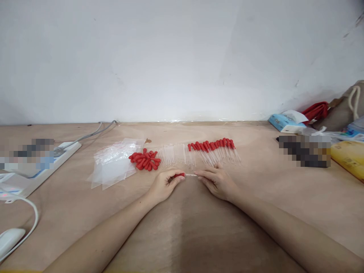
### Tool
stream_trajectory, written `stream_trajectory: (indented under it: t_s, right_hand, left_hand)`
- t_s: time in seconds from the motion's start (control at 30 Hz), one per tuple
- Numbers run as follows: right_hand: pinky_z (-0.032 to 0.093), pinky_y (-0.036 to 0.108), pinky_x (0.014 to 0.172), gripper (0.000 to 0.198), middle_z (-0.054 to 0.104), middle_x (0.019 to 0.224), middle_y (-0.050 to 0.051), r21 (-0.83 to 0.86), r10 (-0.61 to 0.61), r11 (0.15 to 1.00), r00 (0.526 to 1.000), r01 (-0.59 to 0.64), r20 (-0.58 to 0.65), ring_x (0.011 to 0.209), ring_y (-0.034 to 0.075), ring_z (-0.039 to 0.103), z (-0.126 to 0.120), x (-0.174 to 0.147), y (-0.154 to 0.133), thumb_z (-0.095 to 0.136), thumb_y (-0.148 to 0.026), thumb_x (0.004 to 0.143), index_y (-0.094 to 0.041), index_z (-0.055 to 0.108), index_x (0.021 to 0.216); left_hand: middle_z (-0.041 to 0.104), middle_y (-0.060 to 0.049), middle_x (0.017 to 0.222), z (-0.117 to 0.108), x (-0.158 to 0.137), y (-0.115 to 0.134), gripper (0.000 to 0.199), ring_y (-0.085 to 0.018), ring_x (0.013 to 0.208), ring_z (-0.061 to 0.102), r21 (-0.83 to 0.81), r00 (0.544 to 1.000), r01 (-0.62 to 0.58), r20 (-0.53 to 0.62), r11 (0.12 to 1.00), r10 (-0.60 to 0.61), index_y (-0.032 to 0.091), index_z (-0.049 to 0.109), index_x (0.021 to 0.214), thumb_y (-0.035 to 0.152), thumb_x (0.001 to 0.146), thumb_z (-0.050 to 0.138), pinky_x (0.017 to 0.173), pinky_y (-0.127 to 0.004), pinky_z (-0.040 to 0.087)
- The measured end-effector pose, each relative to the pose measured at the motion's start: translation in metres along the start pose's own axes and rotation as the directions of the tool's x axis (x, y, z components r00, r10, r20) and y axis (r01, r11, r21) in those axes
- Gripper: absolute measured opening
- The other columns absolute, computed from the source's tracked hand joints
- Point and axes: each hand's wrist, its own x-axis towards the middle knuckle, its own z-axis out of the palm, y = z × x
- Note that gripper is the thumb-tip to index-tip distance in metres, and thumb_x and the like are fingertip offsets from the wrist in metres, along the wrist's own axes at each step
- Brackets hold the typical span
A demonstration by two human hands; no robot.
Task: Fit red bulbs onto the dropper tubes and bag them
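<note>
A plain pale wall (170, 60) rises behind the desk (270, 178), whose brown covering runs back to a far edge against it. Towards the desk's left edge lies a white power strip (48, 170) with cables; a grey-brown bag (338, 113) sits by the far edge on the right, with a yellow packet (348, 157) nearer. Overlapping clear bags (113, 172) lie flat left of the middle, and a blue tissue pack (284, 123) stands close to the far edge, right of the middle.

Finished droppers (216, 148) lie side by side in a row, red bulbs towards the far edge, thin tubes slanting nearer; bare clear tubes (172, 154) continue it leftwards. The left hand (165, 185) has its grip clamped on a red bulb, and the right hand (218, 183) has its grip pinched on a clear tube. Loose red bulbs (146, 160) are heaped just beside the clear bags.

Smallest is the held dropper, level above the near middle of the desk: a matte held bulb (179, 174) with a thin, shiny held tube (190, 174) at its mouth.
</note>
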Motion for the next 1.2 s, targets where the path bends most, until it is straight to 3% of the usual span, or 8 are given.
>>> stream_trajectory:
  t_s: [0.27,0.53,0.93,1.03,1.1,1.2]
  right_hand:
    - [0.022,0.03,0.067,0.026,0.064,0.074,0.001,-0.055,-0.052,0.997,0.997,0.054,0.052,0.06,0.01,0.05,-0.006,0.001,0.001,0.038,-0.025,0.088,-0.023,0.064,0.091]
    - [0.019,0.029,0.066,0.024,0.063,0.07,0.001,-0.094,-0.043,0.994,0.997,0.049,0.056,0.056,0.009,0.046,-0.004,0.004,-0.008,0.038,-0.019,0.085,-0.02,0.062,0.088]
    - [0.019,0.03,0.068,0.022,0.063,0.069,0.0,-0.068,-0.069,0.995,0.989,0.079,0.134,0.056,0.01,0.045,0.0,0.005,-0.012,0.04,-0.016,0.083,-0.02,0.06,0.089]
    - [0.021,0.031,0.069,0.023,0.064,0.072,0.002,-0.112,-0.069,0.99,0.987,0.086,0.144,0.06,0.011,0.048,-0.004,0.007,-0.018,0.039,-0.019,0.085,-0.019,0.062,0.088]
    - [0.023,0.031,0.069,0.024,0.065,0.073,0.003,-0.154,-0.044,0.986,0.988,0.067,0.147,0.067,0.014,0.052,-0.012,0.01,-0.02,0.04,-0.021,0.085,-0.019,0.063,0.082]
    - [0.028,0.029,0.067,0.023,0.066,0.071,0.002,-0.165,0.129,0.98,0.986,-0.111,0.102,0.068,0.015,0.054,-0.028,0.017,-0.012,0.042,-0.024,0.082,-0.02,0.064,0.076]
  left_hand:
    - [0.059,-0.003,0.08,-0.001,-0.004,0.006,0.017,-0.013,0.075,0.055,0.065,0.99,-0.062,0.128,0.996,0.053,0.017,0.061,0.087,0.023,0.086,0.045,0.069,-0.025,0.044]
    - [0.058,-0.004,0.08,-0.002,-0.005,0.007,0.017,-0.013,0.072,0.054,0.141,0.992,-0.092,0.102,0.986,0.078,0.016,0.059,0.088,0.026,0.087,0.044,0.066,-0.024,0.043]
    - [0.056,-0.004,0.079,-0.001,-0.006,0.005,0.017,-0.013,0.073,0.053,0.224,0.964,-0.189,0.225,0.956,0.138,0.016,0.057,0.089,0.023,0.088,0.041,0.066,-0.024,0.042]
    - [0.057,-0.004,0.085,-0.003,-0.005,0.003,0.017,-0.014,0.078,0.054,0.223,0.968,-0.214,0.178,0.951,0.176,0.017,0.057,0.094,0.022,0.088,0.042,0.07,-0.025,0.043]
    - [0.057,-0.006,0.095,-0.006,-0.004,0.002,0.02,-0.016,0.087,0.053,0.249,0.979,-0.201,0.088,0.947,0.185,0.019,0.055,0.103,0.023,0.086,0.046,0.077,-0.028,0.043]
    - [0.051,-0.008,0.106,-0.01,-0.005,0.0,0.036,-0.017,0.09,0.051,0.294,0.991,-0.097,-0.06,0.951,0.12,0.02,0.046,0.118,0.026,0.083,0.051,0.076,-0.03,0.045]
